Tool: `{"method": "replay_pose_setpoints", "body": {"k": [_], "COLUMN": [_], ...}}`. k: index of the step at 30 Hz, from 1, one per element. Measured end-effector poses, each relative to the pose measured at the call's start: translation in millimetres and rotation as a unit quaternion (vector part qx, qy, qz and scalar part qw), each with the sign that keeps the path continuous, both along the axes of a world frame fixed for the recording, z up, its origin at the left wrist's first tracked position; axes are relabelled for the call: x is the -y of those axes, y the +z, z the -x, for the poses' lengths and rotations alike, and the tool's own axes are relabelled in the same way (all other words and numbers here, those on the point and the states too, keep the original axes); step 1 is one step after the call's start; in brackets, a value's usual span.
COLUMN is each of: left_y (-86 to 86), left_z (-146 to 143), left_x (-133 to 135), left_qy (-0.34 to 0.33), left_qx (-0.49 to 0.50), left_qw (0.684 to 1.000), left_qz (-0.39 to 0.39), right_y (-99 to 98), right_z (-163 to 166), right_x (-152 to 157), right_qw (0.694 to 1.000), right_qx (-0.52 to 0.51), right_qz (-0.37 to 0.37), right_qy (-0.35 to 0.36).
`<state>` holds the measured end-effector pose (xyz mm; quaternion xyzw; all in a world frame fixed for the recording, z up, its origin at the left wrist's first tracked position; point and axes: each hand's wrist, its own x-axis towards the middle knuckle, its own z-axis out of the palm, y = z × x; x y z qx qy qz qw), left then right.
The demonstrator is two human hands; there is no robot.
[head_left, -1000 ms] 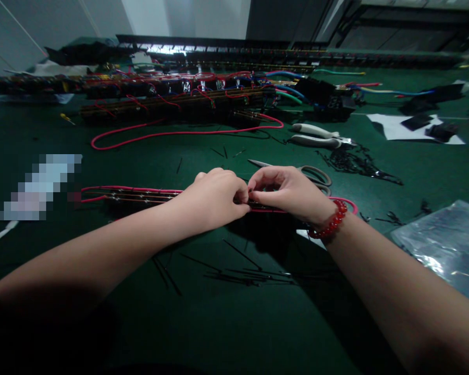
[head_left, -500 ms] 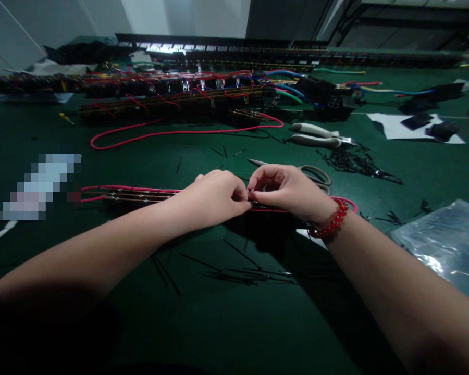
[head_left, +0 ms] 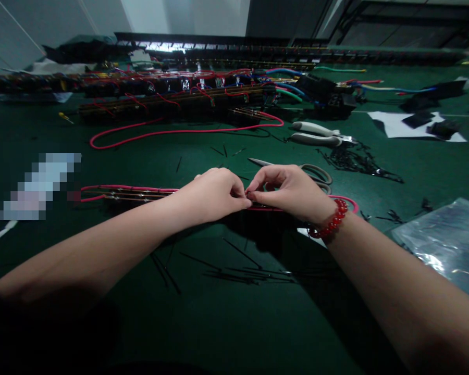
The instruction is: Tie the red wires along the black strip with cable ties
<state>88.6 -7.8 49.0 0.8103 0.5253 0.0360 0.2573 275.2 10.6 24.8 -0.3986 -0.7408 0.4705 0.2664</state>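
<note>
A long narrow assembly of thin rods with a red wire (head_left: pixel 140 191) along it lies across the bench in front of me. Over its middle, my left hand (head_left: pixel 219 195) is closed, with thumb and finger pinched at the assembly. My right hand (head_left: pixel 283 190), wearing a red bead bracelet (head_left: pixel 333 221) at the wrist, pinches at the same spot, its fingertips meeting those of the left. Whatever small piece lies between the fingertips is hidden. Scissors (head_left: pixel 315 174) lie just behind my right hand. Several black cable ties (head_left: pixel 250 275) are scattered on the near side.
Grey-handled cutting pliers (head_left: pixel 316 134) lie beyond the scissors, beside a heap of black offcuts (head_left: pixel 361 161). A clear plastic bag (head_left: pixel 449 250) rests at the right. Long wired assemblies (head_left: pixel 172 99) line the back of the green bench. A blurred-out device (head_left: pixel 39 187) with a white cable is at the left.
My fingertips have shifted very slightly at the pinching spot, the left ones edging closer to the right. Everything else stays in place.
</note>
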Motion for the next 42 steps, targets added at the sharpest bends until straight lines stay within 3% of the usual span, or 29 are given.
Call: {"method": "replay_pose_setpoints", "body": {"k": [9,20,42], "left_y": [-0.8,-0.8,-0.1], "left_z": [0.3,0.7,0.6], "left_x": [-2.1,-2.5,-3.2], "left_qy": [0.020,0.020,0.018], "left_qx": [0.025,0.016,0.023], "left_qw": [0.998,0.999,0.999], "left_qz": [0.052,0.040,0.037], "right_y": [-1.2,-1.9,-5.7], "right_z": [1.0,1.6,-1.2], "right_x": [1.4,2.5,2.4], "right_qw": [1.000,1.000,0.998], "right_qx": [-0.011,-0.015,0.005], "right_qz": [0.009,0.013,-0.061], "right_qy": [-0.010,-0.017,-0.008]}}
